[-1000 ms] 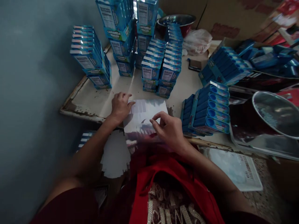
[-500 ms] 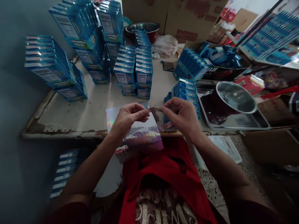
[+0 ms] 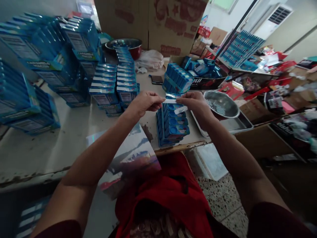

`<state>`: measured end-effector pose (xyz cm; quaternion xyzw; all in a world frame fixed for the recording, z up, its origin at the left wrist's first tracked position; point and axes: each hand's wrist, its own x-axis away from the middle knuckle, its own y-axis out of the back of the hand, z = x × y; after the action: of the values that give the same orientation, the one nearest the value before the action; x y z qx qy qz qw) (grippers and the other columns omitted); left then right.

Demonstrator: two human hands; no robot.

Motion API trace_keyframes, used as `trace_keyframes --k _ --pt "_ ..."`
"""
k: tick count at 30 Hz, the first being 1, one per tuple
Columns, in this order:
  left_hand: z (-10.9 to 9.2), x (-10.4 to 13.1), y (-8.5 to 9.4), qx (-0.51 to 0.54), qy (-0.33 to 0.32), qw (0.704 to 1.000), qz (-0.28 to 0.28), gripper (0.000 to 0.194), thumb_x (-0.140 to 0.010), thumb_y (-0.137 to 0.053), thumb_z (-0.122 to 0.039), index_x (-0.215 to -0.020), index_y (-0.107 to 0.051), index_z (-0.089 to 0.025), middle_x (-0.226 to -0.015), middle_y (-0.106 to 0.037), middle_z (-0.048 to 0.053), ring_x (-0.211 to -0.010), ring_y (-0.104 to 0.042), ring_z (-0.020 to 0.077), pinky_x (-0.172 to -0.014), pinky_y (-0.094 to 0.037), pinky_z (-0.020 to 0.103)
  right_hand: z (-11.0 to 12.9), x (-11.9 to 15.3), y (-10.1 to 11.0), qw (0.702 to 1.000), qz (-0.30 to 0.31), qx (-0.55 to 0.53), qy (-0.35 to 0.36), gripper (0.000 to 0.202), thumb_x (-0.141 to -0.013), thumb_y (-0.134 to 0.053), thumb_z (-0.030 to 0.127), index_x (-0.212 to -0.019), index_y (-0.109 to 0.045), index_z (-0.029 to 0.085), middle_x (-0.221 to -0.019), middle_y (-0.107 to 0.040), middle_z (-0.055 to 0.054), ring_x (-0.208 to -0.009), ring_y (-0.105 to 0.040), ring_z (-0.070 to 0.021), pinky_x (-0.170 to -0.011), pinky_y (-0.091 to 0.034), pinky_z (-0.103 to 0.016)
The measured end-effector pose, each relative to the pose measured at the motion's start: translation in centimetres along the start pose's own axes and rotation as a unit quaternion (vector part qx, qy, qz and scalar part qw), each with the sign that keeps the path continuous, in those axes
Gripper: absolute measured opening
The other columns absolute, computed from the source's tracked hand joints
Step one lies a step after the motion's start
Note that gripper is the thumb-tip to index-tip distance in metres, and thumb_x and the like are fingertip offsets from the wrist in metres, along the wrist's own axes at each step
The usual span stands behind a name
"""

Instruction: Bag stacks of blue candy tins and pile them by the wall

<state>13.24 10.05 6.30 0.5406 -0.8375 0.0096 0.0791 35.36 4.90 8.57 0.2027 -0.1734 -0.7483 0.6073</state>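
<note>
A narrow pale, shiny strip (image 3: 170,101) is stretched between my two hands. My left hand (image 3: 146,103) pinches one end between thumb and fingers. Closed around the other end is my right hand (image 3: 196,104), with a loose tail of the strip hanging below its fingers. Directly under the strip stand stacked blue caramel boxes (image 3: 176,130), close to the table's front edge. A shiny iridescent sheet (image 3: 133,150) lies below my left forearm, overhanging that edge towards the red apron (image 3: 158,195).
Tall stacks of blue boxes (image 3: 42,62) fill the left side, with shorter stacks (image 3: 105,96) in the middle. Right of my hands, a metal bowl (image 3: 223,104) stands on a metal tray (image 3: 244,123). Behind are an open carton (image 3: 208,82), a plastic bag (image 3: 150,60) and a dark flat object (image 3: 157,79).
My view has swung right. Both hands have moved, with the strip between them, from beside the iridescent sheet to above the front blue boxes, and the strip is now drawn out longer.
</note>
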Motion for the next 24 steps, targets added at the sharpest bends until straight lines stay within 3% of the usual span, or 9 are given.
trace_keyframes --k 3,7,16,20,24 --pt "0.0 -2.8 -0.3 -0.003 0.022 1.0 -0.007 0.035 -0.073 -0.093 -0.04 -0.071 -0.068 -0.016 -0.067 -0.069 0.003 -0.058 -0.061 0.0112 -0.063 -0.052 0.026 -1.2 -3.0 -0.1 0.999 -0.005 0.016 -0.052 0.016 -0.08 -0.085 0.023 -0.07 -0.074 0.016 -0.058 -0.06 0.0 -0.053 -0.044 -0.0097 -0.054 -0.03 -0.028" --pt "0.9 -4.5 -0.4 0.01 0.048 0.999 -0.006 0.033 -0.069 -0.093 -0.034 -0.067 -0.065 -0.016 -0.062 -0.065 0.002 -0.055 -0.055 0.0087 -0.056 -0.046 0.023 -2.4 -4.9 -0.4 0.995 0.005 0.047 -0.083 0.02 -0.078 -0.087 0.025 -0.069 -0.073 0.015 -0.053 -0.055 0.002 -0.05 -0.04 -0.0091 -0.052 -0.028 -0.028" --pt "3.2 -5.9 -0.2 0.041 0.071 0.996 0.023 0.04 -0.063 -0.099 -0.038 -0.072 -0.066 -0.017 -0.065 -0.065 0.0 -0.057 -0.056 0.0092 -0.06 -0.049 0.025 -3.3 -5.1 -0.2 0.991 0.01 0.13 -0.021 0.021 -0.074 -0.087 0.03 -0.07 -0.074 0.014 -0.058 -0.058 0.001 -0.058 -0.047 -0.0106 -0.056 -0.033 -0.028" --pt "4.6 -6.3 -1.7 0.102 0.136 0.985 0.037 0.035 -0.076 -0.095 -0.038 -0.075 -0.065 -0.018 -0.061 -0.06 -0.002 -0.05 -0.05 0.007 -0.052 -0.043 0.022 -3.1 -5.3 0.1 0.984 0.005 0.178 -0.015 0.029 -0.073 -0.09 0.033 -0.067 -0.066 0.016 -0.061 -0.056 0.002 -0.063 -0.049 -0.0115 -0.06 -0.034 -0.029" --pt "5.9 -5.9 -3.2 0.128 0.16 0.979 0.023 0.048 -0.078 -0.095 -0.05 -0.072 -0.06 -0.018 -0.059 -0.058 -0.002 -0.046 -0.044 0.0046 -0.045 -0.033 0.019 -3.1 -4.9 1.2 0.989 -0.004 0.146 -0.024 0.032 -0.071 -0.091 0.032 -0.07 -0.062 0.019 -0.065 -0.057 0.001 -0.067 -0.05 -0.0141 -0.06 -0.033 -0.029"
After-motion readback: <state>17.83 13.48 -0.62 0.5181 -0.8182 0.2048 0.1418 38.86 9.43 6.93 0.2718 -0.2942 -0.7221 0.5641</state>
